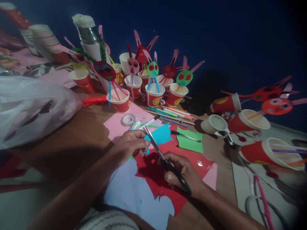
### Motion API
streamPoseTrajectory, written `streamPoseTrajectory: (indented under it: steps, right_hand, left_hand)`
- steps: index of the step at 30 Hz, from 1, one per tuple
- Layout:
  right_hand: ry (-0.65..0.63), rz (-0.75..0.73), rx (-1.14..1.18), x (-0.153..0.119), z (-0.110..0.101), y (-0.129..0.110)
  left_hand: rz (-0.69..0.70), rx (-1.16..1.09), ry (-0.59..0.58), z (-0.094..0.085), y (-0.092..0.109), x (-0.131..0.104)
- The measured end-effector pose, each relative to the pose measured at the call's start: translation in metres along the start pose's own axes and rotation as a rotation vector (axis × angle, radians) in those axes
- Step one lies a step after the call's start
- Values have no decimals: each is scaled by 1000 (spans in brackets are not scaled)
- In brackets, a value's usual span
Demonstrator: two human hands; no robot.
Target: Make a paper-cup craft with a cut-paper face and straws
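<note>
a person's right hand grips black scissors, blades parted at a blue paper piece. the left hand pinches that blue piece with closed fingers, just above red paper on the wooden table. red paper cups holding paper faces on straws stand behind.
</note>
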State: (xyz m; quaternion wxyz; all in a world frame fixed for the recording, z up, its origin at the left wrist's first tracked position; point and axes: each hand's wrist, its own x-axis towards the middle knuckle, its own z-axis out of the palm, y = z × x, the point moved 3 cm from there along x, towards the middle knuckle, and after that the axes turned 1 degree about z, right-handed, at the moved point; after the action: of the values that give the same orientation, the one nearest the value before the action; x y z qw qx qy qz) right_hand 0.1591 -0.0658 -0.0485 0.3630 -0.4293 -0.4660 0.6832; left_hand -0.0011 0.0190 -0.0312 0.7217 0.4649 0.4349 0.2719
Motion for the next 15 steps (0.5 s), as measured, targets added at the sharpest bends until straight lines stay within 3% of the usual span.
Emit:
streamPoseTrajectory:
  steps: [15]
  right_hand:
    - [-16,-9,17,0,-1,5]
  left_hand:
    - [-3,-23,-8,0,0,0]
